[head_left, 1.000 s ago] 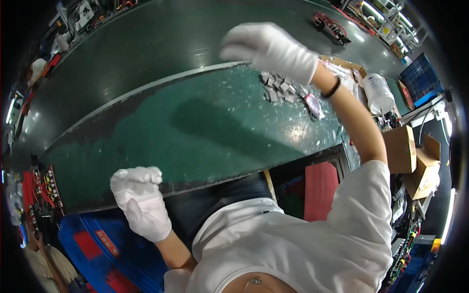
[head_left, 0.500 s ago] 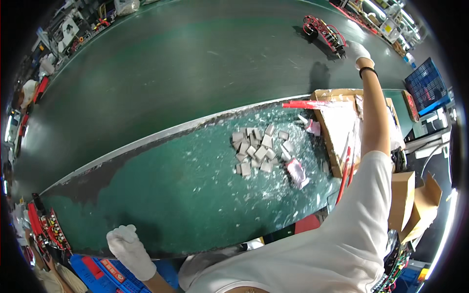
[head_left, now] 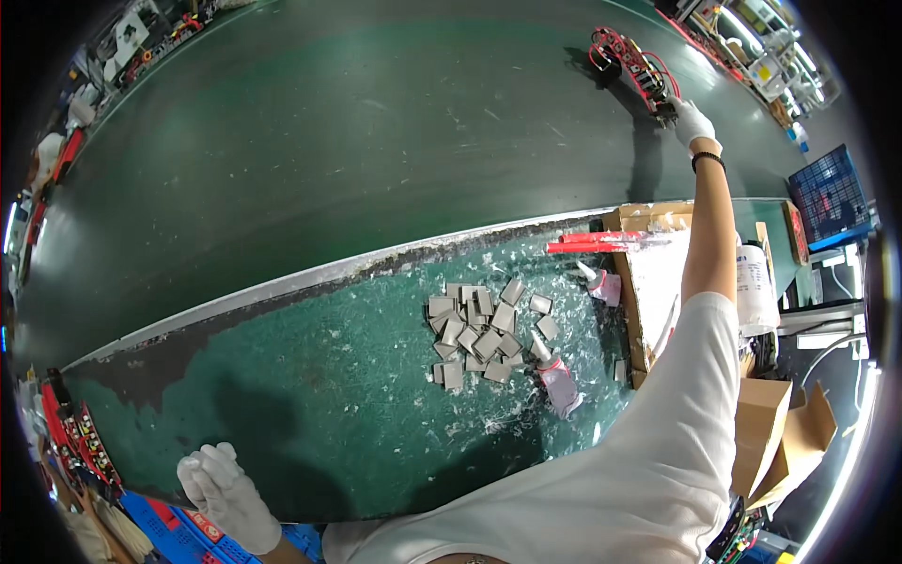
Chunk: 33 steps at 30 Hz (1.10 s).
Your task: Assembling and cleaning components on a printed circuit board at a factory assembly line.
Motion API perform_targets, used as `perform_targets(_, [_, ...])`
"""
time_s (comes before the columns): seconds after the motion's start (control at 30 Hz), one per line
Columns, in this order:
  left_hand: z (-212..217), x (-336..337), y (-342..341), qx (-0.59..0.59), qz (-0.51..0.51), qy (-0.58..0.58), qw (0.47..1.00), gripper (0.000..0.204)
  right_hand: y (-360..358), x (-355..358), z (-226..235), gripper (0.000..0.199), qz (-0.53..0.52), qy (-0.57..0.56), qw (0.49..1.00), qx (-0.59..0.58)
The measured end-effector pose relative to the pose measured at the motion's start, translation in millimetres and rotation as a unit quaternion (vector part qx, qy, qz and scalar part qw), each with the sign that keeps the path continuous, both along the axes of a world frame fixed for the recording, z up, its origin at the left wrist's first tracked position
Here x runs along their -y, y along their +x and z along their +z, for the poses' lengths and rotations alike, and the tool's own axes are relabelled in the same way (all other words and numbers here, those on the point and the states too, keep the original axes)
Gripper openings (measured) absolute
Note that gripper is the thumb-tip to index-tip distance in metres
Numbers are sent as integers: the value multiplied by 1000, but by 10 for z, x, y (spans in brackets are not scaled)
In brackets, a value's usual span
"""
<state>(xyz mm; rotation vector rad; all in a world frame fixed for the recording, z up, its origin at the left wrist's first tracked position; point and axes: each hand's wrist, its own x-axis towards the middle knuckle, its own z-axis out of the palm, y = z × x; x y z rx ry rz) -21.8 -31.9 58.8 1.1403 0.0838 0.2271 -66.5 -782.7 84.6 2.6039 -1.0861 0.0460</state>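
At the far right, my right hand, in a white glove, is closed on the near end of a circuit board assembly with red wires and black parts. The assembly is over the dark green conveyor surface; whether it rests there is hard to tell. My left hand, also gloved, hovers by the near left edge of the worktable, its fingers loosely bent and slightly apart, with nothing seen in them. Between my arms, a pile of small grey blocks lies on the table beside a glue bottle.
Another glue bottle and red sticks lie by a shallow cardboard tray. A white canister and open cardboard box are at right, a blue crate beyond. Red board assemblies sit at the left edge.
My right hand has closed in on the circuit board assembly's near end. My left hand has shifted slightly left, its fingers a little looser. The view has tilted, so the table appears lower.
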Motion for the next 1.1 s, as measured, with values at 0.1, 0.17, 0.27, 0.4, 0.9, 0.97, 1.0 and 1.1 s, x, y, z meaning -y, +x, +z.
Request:
perform_targets(0.1, [31, -44, 65, 48, -114, -2, 992, 8, 54, 5, -61, 33, 42, -34, 998, 45])
perform_targets(0.17, [47, -63, 84, 92, -192, 2, 977, 8, 145, -55, -57, 33, 28, -34, 999, 27])
perform_targets(0.27, [-8, -163, 51, 75, -165, -9, 983, 9, 157, -339, 65, 34, 69, 5, 996, 63])
perform_targets(0.4, [-89, -356, -11, 35, -70, 28, 997, 6, 416, -605, 85, 36, 186, 14, 972, 141])
perform_targets(0.9, [145, -714, -284, 108, -129, -139, 976, 14, 1115, -4356, 1025, 39, 473, 114, 862, 142])
perform_targets(0.97, [163, -677, -327, 120, -153, -133, 972, 14, 732, -4599, 1094, 39, 531, 192, 809, 164])
perform_targets(1.0, [136, -722, -340, 140, -190, -118, 965, 14, 662, -4782, 1047, 39, 535, 198, 805, 163])
perform_targets(1.1, [71, -868, -513, 145, -176, -88, 970, 15, 339, -5342, 934, 34, 631, 220, 738, 97])
